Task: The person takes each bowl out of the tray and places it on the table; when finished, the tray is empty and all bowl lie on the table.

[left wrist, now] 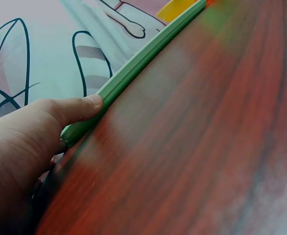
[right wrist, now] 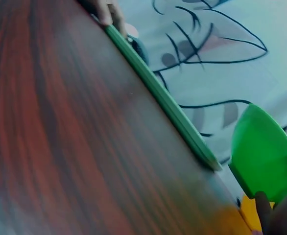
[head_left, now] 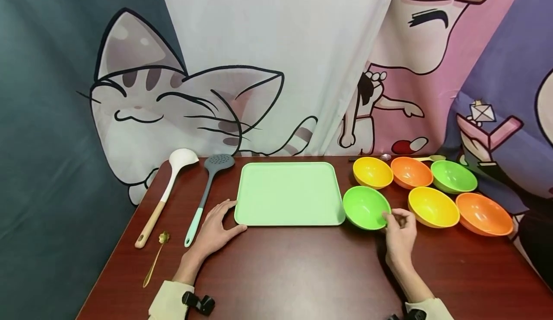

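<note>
Hands touch an empty tray [head_left: 288,193] and green bowl [head_left: 365,207] (6 bowls, all empty).

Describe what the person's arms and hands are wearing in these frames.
Both hands are bare: no gloves, rings or markings show on the left hand or the right hand. Each arm wears a long pale cream sleeve ending at the wrist. A small black clip-like mount sits at the left cuff; a similar black piece shows at the right cuff.

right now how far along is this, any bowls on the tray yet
None yet: the light green tray is bare and all six bowls sit on the table. In hand: the right hand pinches the near green bowl rim; the left hand touches the tray's corner. Any loading remains.
</note>
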A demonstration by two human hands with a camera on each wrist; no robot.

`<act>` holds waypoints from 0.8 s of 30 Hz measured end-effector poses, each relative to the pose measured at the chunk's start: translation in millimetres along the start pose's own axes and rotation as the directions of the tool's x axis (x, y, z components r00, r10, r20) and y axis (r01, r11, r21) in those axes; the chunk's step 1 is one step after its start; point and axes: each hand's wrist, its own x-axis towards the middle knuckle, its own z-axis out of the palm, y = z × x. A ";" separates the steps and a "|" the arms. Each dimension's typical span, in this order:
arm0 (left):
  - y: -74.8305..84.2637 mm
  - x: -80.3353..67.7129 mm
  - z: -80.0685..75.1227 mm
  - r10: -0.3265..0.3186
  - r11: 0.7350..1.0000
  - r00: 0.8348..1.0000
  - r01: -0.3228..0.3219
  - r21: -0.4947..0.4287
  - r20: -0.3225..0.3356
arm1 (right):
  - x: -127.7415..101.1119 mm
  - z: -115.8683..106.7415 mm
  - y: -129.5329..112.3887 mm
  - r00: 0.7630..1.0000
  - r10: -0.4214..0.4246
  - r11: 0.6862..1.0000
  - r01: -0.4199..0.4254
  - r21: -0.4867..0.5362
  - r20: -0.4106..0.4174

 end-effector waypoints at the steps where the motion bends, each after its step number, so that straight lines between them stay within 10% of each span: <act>1: -0.3 0.3 0.5 0.003 1.000 1.000 -0.003 0.000 0.001 | 0.8 -3.2 -0.1 1.000 -0.023 1.000 0.023 0.013 -0.022; 24: -2.0 -0.7 0.4 0.020 1.000 1.000 -0.020 -0.001 -0.002 | 7.7 -24.9 -1.0 0.990 0.071 0.994 -0.060 0.088 -0.124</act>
